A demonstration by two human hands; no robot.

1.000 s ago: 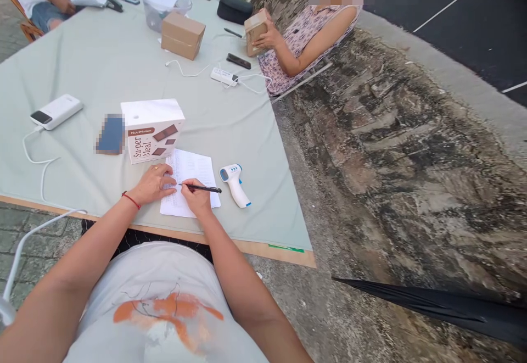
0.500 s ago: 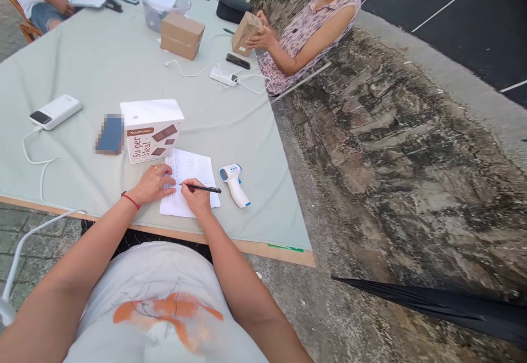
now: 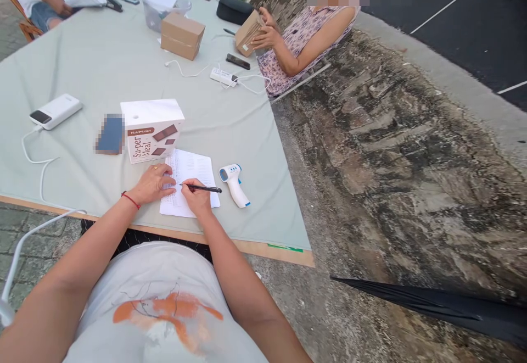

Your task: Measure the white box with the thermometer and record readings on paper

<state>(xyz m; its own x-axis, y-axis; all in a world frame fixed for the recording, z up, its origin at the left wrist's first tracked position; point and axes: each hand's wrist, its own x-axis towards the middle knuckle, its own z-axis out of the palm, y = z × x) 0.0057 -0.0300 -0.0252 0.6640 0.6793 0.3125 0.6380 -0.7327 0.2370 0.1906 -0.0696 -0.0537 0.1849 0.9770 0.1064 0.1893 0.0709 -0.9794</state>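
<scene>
Black and slim, a pen lies pinched between the thumb and fingers of the person's right hand, which is closed around it, the tip pointing left and meeting or nearly meeting a stack of white printed paper sheets beneath. The left hand is half open with loosely bent fingers, grips nothing visible, and rests on the left side of the sheets, its fingertips just beside the pen's tip. Close beyond the left hand, a white cardboard box with brown print stands upright at the sheets' far left corner, blocking the way forward there; whether it touches them cannot be told. To the right of the sheets, apart from them, lies a white and blue plastic handheld thermometer. Left of the box is a blurred blue object, and farther left a white rectangular power bank with a white cable. All rest on a table covered in pale green cloth, with a brown cardboard carton well beyond
</scene>
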